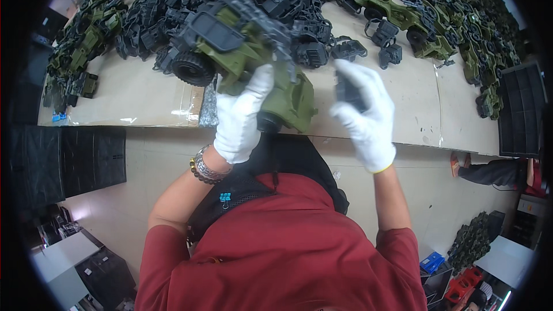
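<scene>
My left hand (241, 118), in a white glove, grips an olive-green toy jeep (296, 101) by its side, above the table's near edge. The jeep is tilted, with black wheels and a dark grey frame and gun-like part on top. To the right of the jeep and apart from it, my right hand (368, 115), also gloved in white, has a dark grey plastic part (349, 91) between its thumb and fingers. The fingers partly cover this part, so its full shape is hidden.
Dark grey plastic parts (311, 46) lie heaped across the table (403, 109). Green toy jeeps (391, 11) stand at the back right, with more at the left. Black crates (521, 109) are beside the table. Another person's leg (489, 174) shows at the right.
</scene>
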Available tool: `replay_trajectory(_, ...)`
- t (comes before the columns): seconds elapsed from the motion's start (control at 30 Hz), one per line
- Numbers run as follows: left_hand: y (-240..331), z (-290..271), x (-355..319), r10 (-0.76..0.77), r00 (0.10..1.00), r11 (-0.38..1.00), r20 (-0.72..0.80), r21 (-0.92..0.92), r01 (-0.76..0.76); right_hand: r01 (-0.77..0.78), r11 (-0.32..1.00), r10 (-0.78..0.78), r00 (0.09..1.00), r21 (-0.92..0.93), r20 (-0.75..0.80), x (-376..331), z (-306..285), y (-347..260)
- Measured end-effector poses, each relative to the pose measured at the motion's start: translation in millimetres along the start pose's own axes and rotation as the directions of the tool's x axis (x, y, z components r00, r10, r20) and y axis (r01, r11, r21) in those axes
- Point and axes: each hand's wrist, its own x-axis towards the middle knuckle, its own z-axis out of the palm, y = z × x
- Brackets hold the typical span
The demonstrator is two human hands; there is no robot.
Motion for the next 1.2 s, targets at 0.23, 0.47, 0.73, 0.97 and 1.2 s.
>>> replay_trajectory(0.23, 5.8, 9.1, -12.7, 0.013, 0.999, 0.996, 0.038, 0.09, -0.016, 0.251, 0.964, -0.248, 0.968, -0.087, 0.045, 2.7, 24.3, -14.0)
replay_trajectory(0.47, -2.6, 2.5, -16.3, 0.193, 0.98, 0.954, 0.058, 0.221, -0.201, 0.312, 0.944, -0.306, 0.95, -0.111, 0.062, -0.1, 31.6, -12.1)
replay_trajectory(0.73, 0.8, 4.6, -16.4, 0.292, 0.946, 0.868, 0.138, 0.376, -0.323, 0.47, 0.86, -0.453, 0.883, -0.2, 0.125, -4.0, 34.8, -5.0)
replay_trajectory(0.97, 9.5, -1.7, -0.2, -0.001, 0.999, 1.0, -0.034, -0.019, 0.001, 0.448, 0.887, -0.436, 0.893, -0.111, 0.113, 27.7, 23.4, -26.4)
replay_trajectory(1.2, 47.5, 15.8, -15.2, -0.212, 0.967, 0.781, 0.138, -0.571, 0.253, 0.629, 0.773, -0.605, 0.696, -0.079, -0.387, 49.8, 65.5, -56.1)
